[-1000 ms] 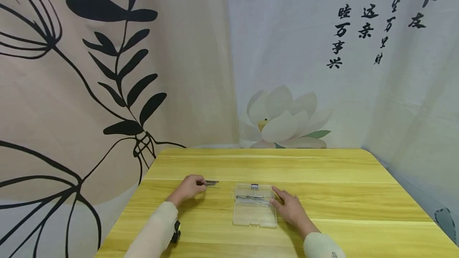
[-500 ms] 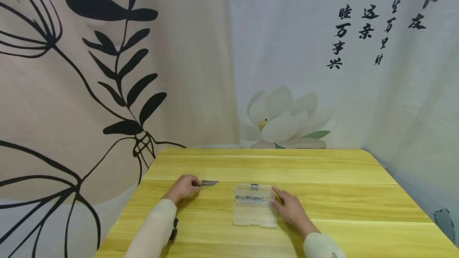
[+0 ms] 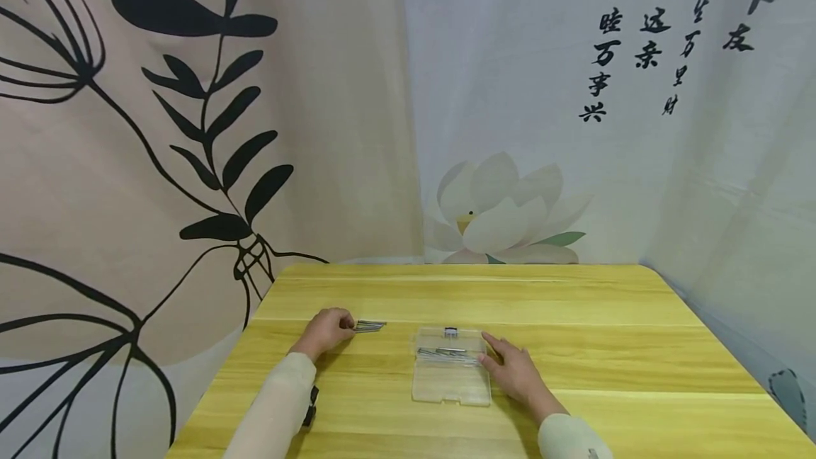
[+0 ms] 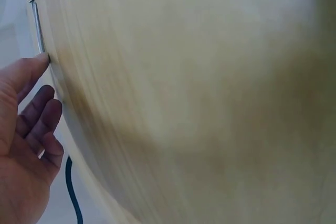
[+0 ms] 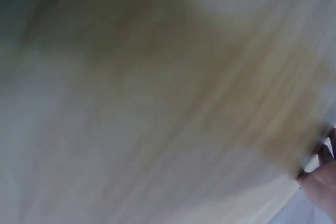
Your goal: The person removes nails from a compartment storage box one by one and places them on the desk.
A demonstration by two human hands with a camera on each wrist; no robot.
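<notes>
Left of the box, my left hand pinches the near end of a nail between thumb and fingers. It lies alongside several other steel nails in a small row on the table. In the left wrist view one nail sticks out past the thumb, its head away from the hand. A clear plastic box stands with its lid folded out, holding several more nails in its far half. My right hand grips the box's right side with thumb and forefinger; its other fingers are mostly hidden.
The wooden table carries the box and the nails. Behind it hangs a printed curtain. A black strap device sits on the left wrist.
My left hand has drawn slightly left, and the thin nail that stood apart now lies close against the others. The right hand and box have stayed put.
</notes>
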